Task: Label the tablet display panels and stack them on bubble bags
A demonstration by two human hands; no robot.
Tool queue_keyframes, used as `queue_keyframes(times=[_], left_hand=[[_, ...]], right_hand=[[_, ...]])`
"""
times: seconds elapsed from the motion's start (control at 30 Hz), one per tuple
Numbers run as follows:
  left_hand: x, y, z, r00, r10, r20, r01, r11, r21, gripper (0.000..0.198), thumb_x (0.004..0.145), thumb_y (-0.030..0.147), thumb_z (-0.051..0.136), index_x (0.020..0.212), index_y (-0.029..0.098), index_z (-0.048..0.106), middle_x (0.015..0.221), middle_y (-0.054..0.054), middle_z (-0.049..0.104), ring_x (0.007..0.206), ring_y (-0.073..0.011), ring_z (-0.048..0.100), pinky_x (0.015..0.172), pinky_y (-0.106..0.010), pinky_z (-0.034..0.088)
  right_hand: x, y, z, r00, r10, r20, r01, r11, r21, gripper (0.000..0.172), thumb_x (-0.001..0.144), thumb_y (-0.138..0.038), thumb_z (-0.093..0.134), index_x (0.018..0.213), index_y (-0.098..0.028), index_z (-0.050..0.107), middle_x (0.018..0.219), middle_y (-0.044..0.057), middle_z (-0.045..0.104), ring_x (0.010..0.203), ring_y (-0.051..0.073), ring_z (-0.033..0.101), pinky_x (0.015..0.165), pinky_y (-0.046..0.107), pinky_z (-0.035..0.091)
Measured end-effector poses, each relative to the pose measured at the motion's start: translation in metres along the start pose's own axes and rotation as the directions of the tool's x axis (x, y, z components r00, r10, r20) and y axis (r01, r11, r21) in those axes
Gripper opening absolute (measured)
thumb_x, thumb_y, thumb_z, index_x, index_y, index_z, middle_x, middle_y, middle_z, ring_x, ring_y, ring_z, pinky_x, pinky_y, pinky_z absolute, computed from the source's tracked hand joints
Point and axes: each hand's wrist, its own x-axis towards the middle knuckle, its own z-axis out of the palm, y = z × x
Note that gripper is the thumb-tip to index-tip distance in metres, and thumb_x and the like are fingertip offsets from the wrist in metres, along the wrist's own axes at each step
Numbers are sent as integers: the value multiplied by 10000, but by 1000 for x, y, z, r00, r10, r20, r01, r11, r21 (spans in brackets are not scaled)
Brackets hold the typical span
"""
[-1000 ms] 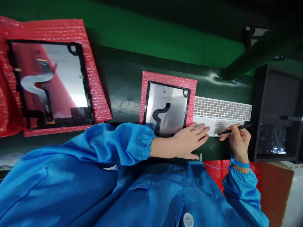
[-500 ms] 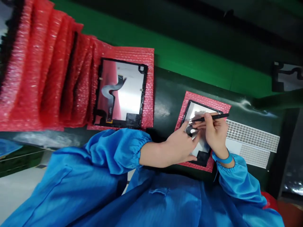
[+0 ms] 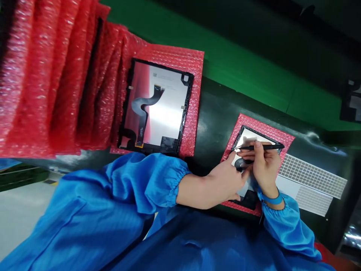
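Note:
A tablet-like display panel with a black frame and a silvery back lies on red bubble wrap at the right. My right hand pinches thin black tweezers between thumb and fingers. Their pale tip points left, close to the panel's left edge. Flat across that panel, my left hand rests with its fingers apart and the index fingertip near the tweezer tip. Part of a dark curved flex cable shows between my hands. Whatever the tip touches is too small to make out.
A second panel with a curved flex cable lies on bubble wrap at the left, beside a stack of red bubble-wrap sleeves. Sheets of small pale stickers lie right of my right hand. Another dark-framed part is at the far right.
The view has shifted, so the table and both panels appear farther right. My right hand still holds the tweezers near the panel's left edge; the left hand stays on the panel.

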Motion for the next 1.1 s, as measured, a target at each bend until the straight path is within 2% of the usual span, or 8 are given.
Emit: queue_keyframes(times=[0.33, 0.53, 0.73, 0.83, 0.9, 0.97, 1.03, 1.1], left_hand=[[2, -7, -10, 997, 15, 79, -15, 1000, -2, 878, 862, 716, 799, 1412, 47, 650, 783, -97, 807, 693, -292, 757, 1189, -544, 367], [2, -16, -11, 998, 47, 33, -46, 999, -10, 936, 782, 818, 795, 1356, 87, 685, 757, -90, 804, 670, -308, 744, 1204, -557, 357], [5, -18, -9, 997, 70, 29, -70, 998, 0, 1020, 777, 845, 775, 1397, 45, 652, 810, -123, 808, 750, -319, 768, 1213, -567, 352], [0, -22, -13, 993, 82, -79, -85, 996, -32, 720, 908, 721, 737, 1267, 97, 712, 846, -111, 806, 849, -305, 779, 1123, -512, 459], [-8, -27, -17, 991, -55, -121, 43, 994, -102, 447, 1050, 550, 611, 1123, 124, 724, 818, -102, 782, 815, -282, 773, 931, -440, 552], [-17, -32, -20, 945, -312, -94, 294, 941, -166, 375, 1115, 421, 478, 1057, 120, 695, 790, -106, 745, 735, -274, 751, 749, -394, 559], [-23, -36, -18, 867, -494, -72, 470, 857, -212, 316, 1111, 345, 456, 1082, 107, 662, 881, -129, 731, 802, -290, 748, 731, -398, 567], [-25, -38, -13, 835, -544, -84, 497, 811, -310, 224, 1077, 286, 490, 1110, 122, 639, 1033, -135, 704, 953, -291, 736, 815, -411, 583]], right_hand=[[1, -4, 2, 1000, 16, 3, -16, 999, -34, 455, 996, -643, 672, 1006, -193, 737, 768, 53, 820, 659, 232, 816, 592, 326, 670], [1, -3, 0, 1000, 2, 24, -1, 1000, -31, 407, 1009, -596, 681, 1020, -195, 744, 759, 36, 815, 650, 205, 811, 585, 289, 659], [4, -1, 2, 1000, 8, 3, -8, 999, 32, 405, 993, -596, 701, 1014, -193, 734, 752, 31, 810, 623, 202, 804, 562, 287, 658], [1, -2, -2, 999, -26, -27, 29, 993, 113, 415, 981, -617, 707, 972, -202, 716, 720, 21, 801, 566, 200, 783, 518, 287, 641], [-4, -3, -13, 995, -65, -79, 77, 985, 153, 417, 979, -622, 707, 944, -207, 698, 694, 12, 793, 523, 198, 765, 502, 294, 633], [-10, 0, -28, 986, -97, -132, 118, 980, 162, 412, 982, -614, 712, 928, -206, 683, 680, 10, 790, 499, 204, 756, 498, 307, 630], [-14, 7, -43, 982, -113, -149, 136, 978, 156, 410, 985, -604, 714, 927, -199, 683, 686, 20, 794, 506, 210, 760, 508, 316, 630], [-14, 16, -54, 983, -118, -138, 140, 977, 162, 426, 981, -608, 716, 918, -188, 690, 684, 30, 793, 508, 210, 759, 511, 315, 624]])
